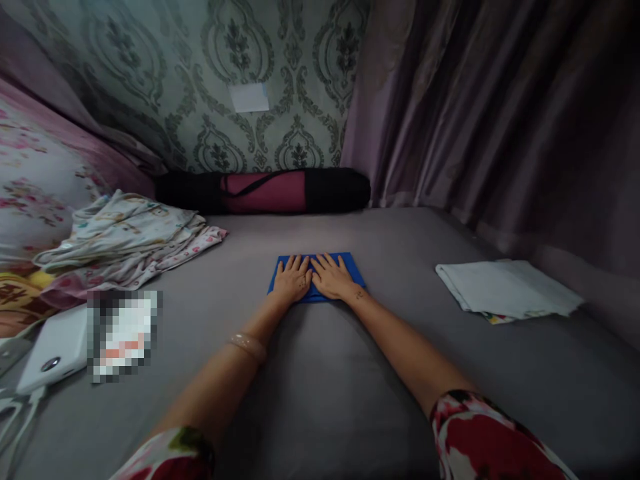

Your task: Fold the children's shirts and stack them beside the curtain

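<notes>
A folded blue cloth (356, 268) lies flat on the grey sheet (320, 373), in the middle of the view. My left hand (294, 279) rests palm down on its left half, fingers spread and pointing away from me. On the right half my right hand (331, 276) lies flat too, with its fingers apart. The thumbs nearly meet at the cloth's centre. Both hands press on the cloth without gripping it, and they cover much of its surface. A pale bangle circles my left forearm.
At right lies a folded pale cloth (507, 288). Crumpled printed clothes (135, 230) and a white power bank (56, 347) with cables are at left, beside a blurred-out packet (125, 337). A long black and maroon bag (270, 192) lies along the patterned wall. Curtains (450, 113) hang at right.
</notes>
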The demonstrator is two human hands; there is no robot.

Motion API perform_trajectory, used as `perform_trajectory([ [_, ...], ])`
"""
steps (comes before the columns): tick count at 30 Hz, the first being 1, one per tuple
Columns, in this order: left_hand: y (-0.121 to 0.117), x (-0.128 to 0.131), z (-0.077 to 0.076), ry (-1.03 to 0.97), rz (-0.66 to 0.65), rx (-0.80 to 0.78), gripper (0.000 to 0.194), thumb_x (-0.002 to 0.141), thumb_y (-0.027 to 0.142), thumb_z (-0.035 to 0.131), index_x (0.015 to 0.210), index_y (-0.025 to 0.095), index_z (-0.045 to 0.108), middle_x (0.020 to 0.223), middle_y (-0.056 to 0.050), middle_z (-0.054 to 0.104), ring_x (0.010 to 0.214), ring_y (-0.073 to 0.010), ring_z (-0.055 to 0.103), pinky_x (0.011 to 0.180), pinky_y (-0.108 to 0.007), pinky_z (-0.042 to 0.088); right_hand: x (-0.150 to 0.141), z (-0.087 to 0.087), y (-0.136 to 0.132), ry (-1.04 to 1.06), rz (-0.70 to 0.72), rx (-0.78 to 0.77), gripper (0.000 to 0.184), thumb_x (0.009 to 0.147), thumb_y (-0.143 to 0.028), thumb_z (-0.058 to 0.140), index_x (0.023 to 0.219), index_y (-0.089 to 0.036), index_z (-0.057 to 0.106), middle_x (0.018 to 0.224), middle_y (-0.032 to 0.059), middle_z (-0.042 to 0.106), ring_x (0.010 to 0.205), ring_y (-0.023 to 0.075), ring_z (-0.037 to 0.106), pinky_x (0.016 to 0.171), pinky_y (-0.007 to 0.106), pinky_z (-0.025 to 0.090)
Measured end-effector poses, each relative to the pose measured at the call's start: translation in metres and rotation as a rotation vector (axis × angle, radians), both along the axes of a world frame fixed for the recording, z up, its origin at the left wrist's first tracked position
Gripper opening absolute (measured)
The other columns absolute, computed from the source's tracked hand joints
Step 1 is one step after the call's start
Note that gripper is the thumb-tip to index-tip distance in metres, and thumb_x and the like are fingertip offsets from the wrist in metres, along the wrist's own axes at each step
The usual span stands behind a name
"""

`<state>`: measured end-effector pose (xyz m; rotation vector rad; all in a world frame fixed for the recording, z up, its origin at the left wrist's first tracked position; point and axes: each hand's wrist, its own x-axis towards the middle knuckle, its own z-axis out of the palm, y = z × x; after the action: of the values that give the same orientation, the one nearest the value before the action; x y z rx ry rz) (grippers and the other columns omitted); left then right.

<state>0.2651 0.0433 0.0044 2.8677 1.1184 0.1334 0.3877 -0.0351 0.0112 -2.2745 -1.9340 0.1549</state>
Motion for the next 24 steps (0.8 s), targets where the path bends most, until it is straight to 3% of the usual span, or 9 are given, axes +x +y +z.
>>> perform_trajectory([
  [5,0.000,-0.001,0.012,0.028,0.044,-0.034,0.058,0.098,0.042,0.027,0.148,0.014,0.034,0.156,-0.017,0.029,0.145,-0.0310,0.023,0.116,-0.054,0.019,0.015,0.008,-0.002,0.048,-0.018,-0.008,0.058,0.097,-0.035,0.025,0.150,-0.011,0.031,0.157,0.0113,0.026,0.146,0.0245,0.019,0.118,0.049,0.012],
  [9,-0.004,-0.006,0.004,-0.028,0.105,-0.004,0.064,0.098,0.051,0.021,0.150,0.014,0.032,0.157,-0.016,0.027,0.146,-0.0309,0.021,0.116,-0.052,0.018,0.031,0.000,-0.010,0.008,-0.186,0.075,0.062,0.098,-0.040,0.025,0.149,-0.004,0.030,0.157,0.0156,0.026,0.145,0.0257,0.019,0.118,0.043,0.013],
  [12,-0.006,-0.007,-0.003,-0.025,0.108,-0.016,0.066,0.097,0.052,0.023,0.150,0.014,0.031,0.157,-0.016,0.025,0.146,-0.0316,0.021,0.116,-0.052,0.019,0.036,-0.009,-0.012,0.018,-0.212,0.043,0.065,0.098,-0.043,0.025,0.149,-0.003,0.028,0.157,0.0158,0.026,0.145,0.0261,0.021,0.118,0.040,0.017],
  [18,0.001,-0.023,0.005,-0.024,0.073,-0.147,0.057,0.099,0.044,0.027,0.148,0.015,0.031,0.158,-0.016,0.024,0.146,-0.0283,0.020,0.116,-0.049,0.021,0.038,-0.006,-0.010,0.026,-0.207,-0.018,0.067,0.098,-0.046,0.023,0.151,-0.004,0.025,0.158,0.0149,0.022,0.146,0.0260,0.019,0.118,0.042,0.016],
  [21,0.002,-0.042,0.005,-0.040,0.095,-0.175,0.054,0.097,0.037,0.032,0.145,0.012,0.033,0.154,-0.022,0.029,0.143,-0.0299,0.030,0.112,-0.045,0.031,0.038,0.004,-0.011,0.010,-0.177,-0.053,0.069,0.097,-0.050,0.023,0.151,-0.005,0.027,0.157,0.0163,0.023,0.145,0.0282,0.019,0.118,0.048,0.014],
  [24,0.000,-0.060,0.000,-0.099,0.088,-0.180,0.054,0.095,0.030,0.036,0.144,0.008,0.032,0.151,-0.024,0.034,0.138,-0.0281,0.038,0.110,-0.040,0.035,0.035,0.007,-0.012,-0.045,-0.138,0.016,0.072,0.097,-0.052,0.024,0.149,-0.003,0.028,0.157,0.0186,0.023,0.146,0.0291,0.017,0.118,0.049,0.009],
])
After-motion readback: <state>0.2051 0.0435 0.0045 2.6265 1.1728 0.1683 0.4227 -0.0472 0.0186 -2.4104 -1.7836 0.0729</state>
